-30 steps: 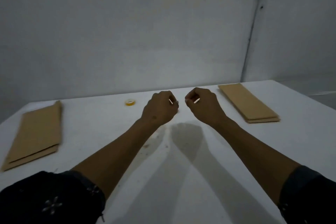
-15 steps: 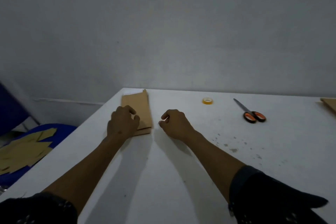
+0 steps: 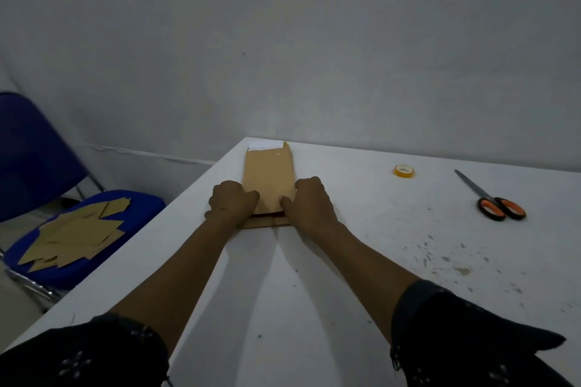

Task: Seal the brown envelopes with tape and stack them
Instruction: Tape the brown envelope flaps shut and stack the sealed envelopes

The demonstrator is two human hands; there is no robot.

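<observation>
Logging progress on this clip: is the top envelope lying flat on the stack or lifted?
Lifted at its near end: both hands, left hand and right hand, grip the top envelope, and a dark gap shows above the stack.

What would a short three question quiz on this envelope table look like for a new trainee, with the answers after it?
1. True or false: the scissors lie to the right of the tape roll.
2. What do the left hand and right hand grip? A) top envelope B) tape roll C) scissors
3. Fill in: loose brown envelopes lie on the blue ____.

Key: 1 true; 2 A; 3 chair.
</observation>
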